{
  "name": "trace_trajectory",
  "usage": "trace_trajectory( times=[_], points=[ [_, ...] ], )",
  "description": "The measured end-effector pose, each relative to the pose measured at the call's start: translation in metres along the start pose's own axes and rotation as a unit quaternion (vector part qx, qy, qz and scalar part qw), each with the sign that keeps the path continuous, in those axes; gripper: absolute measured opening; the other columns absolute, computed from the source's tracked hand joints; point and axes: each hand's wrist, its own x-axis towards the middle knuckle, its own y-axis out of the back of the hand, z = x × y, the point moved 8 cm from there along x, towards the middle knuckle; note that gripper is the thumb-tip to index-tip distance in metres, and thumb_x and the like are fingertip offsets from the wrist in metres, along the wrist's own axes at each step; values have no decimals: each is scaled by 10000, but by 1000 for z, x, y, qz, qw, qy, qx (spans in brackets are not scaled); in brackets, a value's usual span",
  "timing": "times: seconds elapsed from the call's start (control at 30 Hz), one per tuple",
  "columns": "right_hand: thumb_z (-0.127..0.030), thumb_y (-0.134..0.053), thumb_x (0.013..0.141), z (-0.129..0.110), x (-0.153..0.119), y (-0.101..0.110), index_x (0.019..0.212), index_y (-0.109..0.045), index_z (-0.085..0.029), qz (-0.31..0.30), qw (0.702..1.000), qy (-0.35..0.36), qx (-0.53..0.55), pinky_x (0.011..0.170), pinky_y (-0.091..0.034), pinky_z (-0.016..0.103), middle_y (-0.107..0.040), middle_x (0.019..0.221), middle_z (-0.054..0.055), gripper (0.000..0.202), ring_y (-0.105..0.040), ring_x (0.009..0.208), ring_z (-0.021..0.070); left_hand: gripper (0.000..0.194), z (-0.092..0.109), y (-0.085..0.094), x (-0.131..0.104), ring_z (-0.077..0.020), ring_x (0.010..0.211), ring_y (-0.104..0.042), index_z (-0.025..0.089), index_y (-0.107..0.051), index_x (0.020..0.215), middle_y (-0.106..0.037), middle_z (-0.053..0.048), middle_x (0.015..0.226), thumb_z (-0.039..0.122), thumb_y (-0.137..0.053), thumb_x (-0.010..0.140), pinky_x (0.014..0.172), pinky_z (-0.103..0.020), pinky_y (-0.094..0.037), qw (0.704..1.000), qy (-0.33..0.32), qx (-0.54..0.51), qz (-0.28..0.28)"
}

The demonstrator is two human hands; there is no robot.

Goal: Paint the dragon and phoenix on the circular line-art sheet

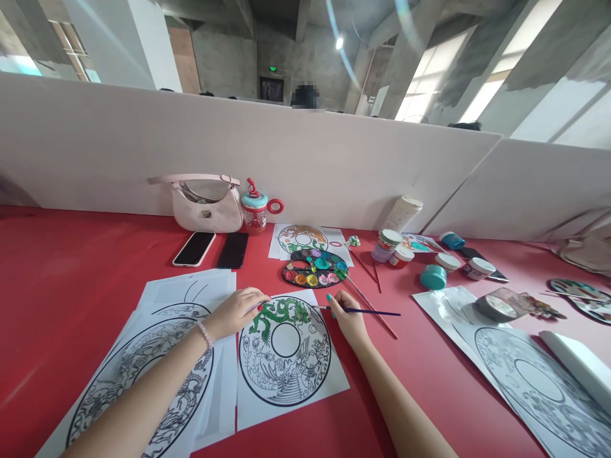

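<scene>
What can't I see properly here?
All in the head view:
Ring drawing at left: partly hidden by the left forearm.
Far-right bag: cut off by the right edge.
Any writing on the lilac jar: too small to read.
Whether the brush tip touches the paper: too small to tell.

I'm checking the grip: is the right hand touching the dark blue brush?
Touching. The head view shows the right hand pinching the dark blue brush, its handle sticking out to the right.

Matt paper drawing point(285, 341), smooth, softly glossy red tabletop point(95, 254), clear plastic-looking cup point(256, 219), rough concrete wall point(224, 63)
</scene>
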Motion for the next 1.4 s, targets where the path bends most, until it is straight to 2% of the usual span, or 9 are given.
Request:
trace_trajectory(
  times=[0.37,0.93,1.4],
  points=[
    [-467,-577,741,4,1,-5,551,-338,-214,-16,1000,-20,-17,462,-232,234,-317,492,-61,397,-279,482,90,338,-1,0,0,-189,1105,-519,236,-534,1219,-588,-45,1161,159,-417,911,981,-342,-419,1000,1,-6,1],
    [-360,-513,759,7,1,-4,559,-290,-219,-20,999,-10,-27,492,-238,235,-302,498,-65,331,-277,499,93,335,-1,1,0,-189,1094,-524,236,-541,1213,-584,-46,1154,164,-424,907,975,-345,-423,1000,6,-12,2],
    [-357,-514,756,10,2,-5,564,-299,-217,-24,999,-8,-22,484,-224,235,-304,498,-65,320,-266,495,91,335,-2,0,0,-191,1103,-524,243,-540,1215,-590,-44,1152,169,-413,913,979,-343,-427,1000,3,-7,2]
  ],
)
